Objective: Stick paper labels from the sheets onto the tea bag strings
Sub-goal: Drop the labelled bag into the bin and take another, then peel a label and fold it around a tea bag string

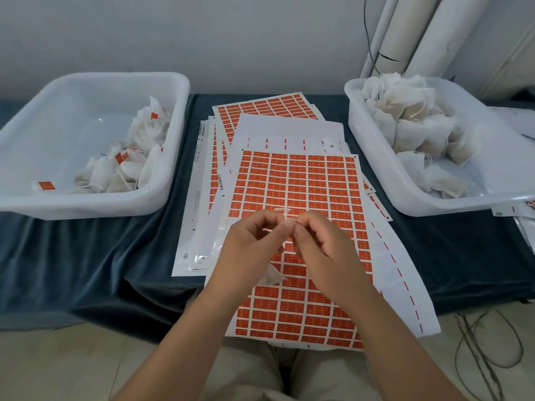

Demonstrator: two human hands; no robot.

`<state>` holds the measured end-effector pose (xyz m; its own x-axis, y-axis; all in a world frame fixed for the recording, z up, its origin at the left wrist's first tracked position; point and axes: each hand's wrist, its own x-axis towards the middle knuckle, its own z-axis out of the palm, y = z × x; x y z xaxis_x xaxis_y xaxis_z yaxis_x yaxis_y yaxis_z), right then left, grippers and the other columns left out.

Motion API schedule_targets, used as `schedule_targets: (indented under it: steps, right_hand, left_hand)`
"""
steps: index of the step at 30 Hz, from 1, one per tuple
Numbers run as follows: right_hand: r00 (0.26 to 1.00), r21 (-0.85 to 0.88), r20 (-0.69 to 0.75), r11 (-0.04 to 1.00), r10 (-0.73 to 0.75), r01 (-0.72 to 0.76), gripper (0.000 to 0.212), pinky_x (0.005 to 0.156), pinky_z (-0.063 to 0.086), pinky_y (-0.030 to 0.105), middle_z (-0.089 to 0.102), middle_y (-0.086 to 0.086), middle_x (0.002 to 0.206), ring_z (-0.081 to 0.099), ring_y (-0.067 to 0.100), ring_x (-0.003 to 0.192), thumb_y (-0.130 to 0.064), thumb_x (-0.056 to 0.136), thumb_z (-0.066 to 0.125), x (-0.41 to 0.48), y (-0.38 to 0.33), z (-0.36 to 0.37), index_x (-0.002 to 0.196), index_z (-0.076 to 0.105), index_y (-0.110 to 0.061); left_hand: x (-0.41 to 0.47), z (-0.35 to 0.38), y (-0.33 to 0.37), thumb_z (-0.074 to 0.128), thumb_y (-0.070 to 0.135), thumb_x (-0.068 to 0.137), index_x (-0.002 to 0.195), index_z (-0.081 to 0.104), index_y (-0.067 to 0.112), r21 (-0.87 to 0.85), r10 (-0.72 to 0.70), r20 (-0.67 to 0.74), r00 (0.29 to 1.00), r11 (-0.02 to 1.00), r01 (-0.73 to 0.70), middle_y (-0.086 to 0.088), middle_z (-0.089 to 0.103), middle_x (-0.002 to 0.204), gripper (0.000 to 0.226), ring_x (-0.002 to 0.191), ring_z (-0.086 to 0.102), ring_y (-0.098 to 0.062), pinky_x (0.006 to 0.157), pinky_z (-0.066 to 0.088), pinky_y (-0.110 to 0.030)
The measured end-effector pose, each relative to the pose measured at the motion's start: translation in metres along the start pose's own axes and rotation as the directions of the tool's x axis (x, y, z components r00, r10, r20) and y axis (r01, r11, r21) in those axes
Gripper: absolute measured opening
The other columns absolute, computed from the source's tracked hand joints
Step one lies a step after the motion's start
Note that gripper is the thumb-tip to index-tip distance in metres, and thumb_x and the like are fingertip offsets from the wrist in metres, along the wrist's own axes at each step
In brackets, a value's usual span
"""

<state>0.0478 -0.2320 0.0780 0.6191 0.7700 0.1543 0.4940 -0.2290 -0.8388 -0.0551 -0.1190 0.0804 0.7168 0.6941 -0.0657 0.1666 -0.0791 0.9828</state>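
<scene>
A sheet of orange paper labels (301, 186) lies on top of a stack in the middle of the table. Above it my left hand (249, 247) and my right hand (321, 250) meet fingertip to fingertip, both pinching a thin white tea bag string (285, 212) that loops up between them. A white tea bag (272, 276) hangs below my left hand, partly hidden by it. Whether a label is between the fingers is hidden.
A white bin (173, 91) at the left holds tea bags with orange labels. A white bin (373, 157) at the right holds a heap of unlabelled tea bags. More label sheets (263, 107) lie behind. White pipes (428, 33) stand at the back right; cables (486, 342) lie on the floor.
</scene>
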Motion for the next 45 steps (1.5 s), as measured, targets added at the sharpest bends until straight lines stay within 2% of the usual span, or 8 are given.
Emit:
schedule_targets:
  steps: [9,17,24,27,30,34,41,45]
  right_hand:
    - [0.986,0.083,0.066,0.984,0.155,-0.160,0.048,0.076,0.050,0.015,0.071,-0.022,0.091,0.068,-0.003,0.091,-0.077,0.091,0.022,-0.002,0.006,0.002,0.107,0.059,-0.051]
    - [0.968,0.110,0.189,0.976,0.163,-0.186,0.050,0.081,0.055,0.020,0.072,-0.018,0.090,0.070,0.004,0.090,-0.084,0.083,0.014,-0.004,0.017,0.015,0.103,0.055,-0.064]
    - [0.957,0.150,0.238,0.967,0.167,-0.206,0.067,0.078,0.058,0.020,0.073,-0.011,0.087,0.071,0.010,0.086,-0.081,0.086,0.018,-0.006,0.030,0.015,0.110,0.064,-0.039]
    - [0.956,0.149,0.239,0.966,0.170,-0.209,0.056,0.076,0.058,0.021,0.073,-0.010,0.087,0.071,0.012,0.085,-0.070,0.096,0.021,-0.007,0.036,0.012,0.110,0.065,-0.038]
    - [0.956,0.143,0.242,0.968,0.166,-0.204,0.058,0.074,0.056,0.017,0.073,-0.010,0.086,0.071,0.011,0.085,-0.070,0.095,0.020,-0.007,0.038,0.009,0.109,0.066,-0.038]
    - [0.960,0.164,0.221,0.964,0.171,-0.210,0.054,0.073,0.056,0.017,0.073,-0.010,0.084,0.071,0.011,0.083,-0.070,0.095,0.021,-0.005,0.034,0.006,0.101,0.068,-0.045]
    - [0.986,0.129,0.052,0.978,0.156,-0.161,0.036,0.067,0.054,0.011,0.072,-0.010,0.080,0.071,0.009,0.081,-0.071,0.091,0.038,0.011,0.019,-0.022,0.094,0.067,-0.049]
    - [0.979,0.048,-0.070,0.981,0.193,-0.190,0.033,0.069,0.056,0.023,0.072,-0.011,0.080,0.071,0.008,0.075,-0.068,0.092,0.043,0.030,0.015,-0.061,0.091,0.065,-0.044]
  left_hand:
    - [0.010,-0.043,0.024,0.069,0.035,0.101,0.094,0.070,0.029,0.047,0.087,-0.221,0.971,0.996,-0.079,0.012,0.077,0.085,0.009,0.069,0.070,-0.004,0.063,0.056,-0.014]
    - [0.095,-0.154,0.085,0.061,0.027,0.103,0.094,0.074,0.023,-0.064,0.071,-0.491,0.868,0.991,-0.117,0.012,0.069,0.075,0.016,0.064,0.057,-0.001,0.066,0.047,-0.016]
    - [0.164,-0.209,0.101,0.059,0.023,0.099,0.089,0.065,0.019,-0.059,0.210,-0.615,0.760,0.949,-0.310,0.010,0.060,0.069,0.012,0.062,0.050,-0.006,0.065,0.042,-0.017]
    - [0.177,-0.217,0.088,0.063,0.026,0.097,0.083,0.069,0.022,0.185,0.134,-0.457,0.880,0.981,-0.054,0.014,0.067,0.063,0.016,0.057,0.057,-0.001,0.059,0.044,-0.014]
    - [0.176,-0.222,0.060,0.068,0.032,0.093,0.078,0.068,0.013,0.639,-0.243,-0.271,0.931,0.678,0.363,0.002,0.065,0.069,0.024,0.066,0.055,-0.020,0.068,0.042,-0.027]
    - [0.166,-0.226,0.046,0.067,0.031,0.095,0.090,0.077,0.010,0.513,-0.322,-0.346,0.881,0.722,0.465,-0.002,0.080,0.098,0.024,0.092,0.073,-0.029,0.087,0.054,-0.036]
    - [0.137,-0.192,0.073,0.056,0.038,0.098,0.095,0.079,0.024,0.458,0.239,-0.477,0.846,0.889,0.007,0.009,0.078,0.094,0.027,0.085,0.069,-0.011,0.079,0.053,-0.029]
    - [0.099,-0.123,0.076,0.057,0.049,0.103,0.089,0.076,0.033,0.440,0.298,-0.299,0.906,0.886,-0.147,0.026,0.075,0.086,0.028,0.078,0.072,0.001,0.063,0.053,-0.020]
